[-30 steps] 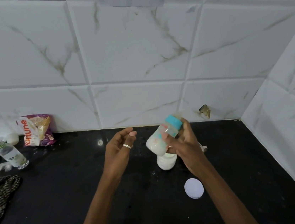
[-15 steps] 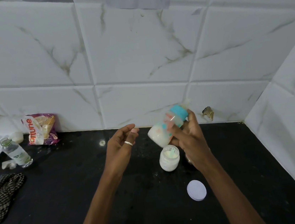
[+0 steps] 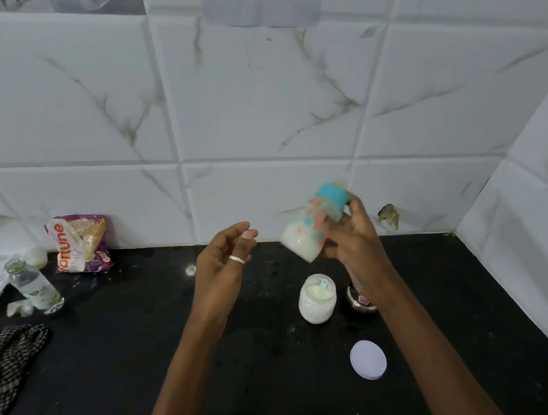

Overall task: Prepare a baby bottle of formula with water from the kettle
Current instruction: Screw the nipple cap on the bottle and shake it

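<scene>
Your left hand (image 3: pixel 224 265) hangs loosely curled and holds nothing, kept near the bottle (image 3: pixel 315 228), probably ready to steady it. Your right hand (image 3: pixel 356 242) grips the bottle above the surface (image 3: pixel 146 361), capped and tilted, milky at its base, likely for shaking to mix. Below it the jar (image 3: pixel 317 300) stands open, its lid (image 3: pixel 368 359) lying nearer you, so more powder stays within reach.

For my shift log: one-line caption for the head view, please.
Right hand holds tilted teal-capped baby bottle of white liquid above open white powder jar; left hand empty.
</scene>
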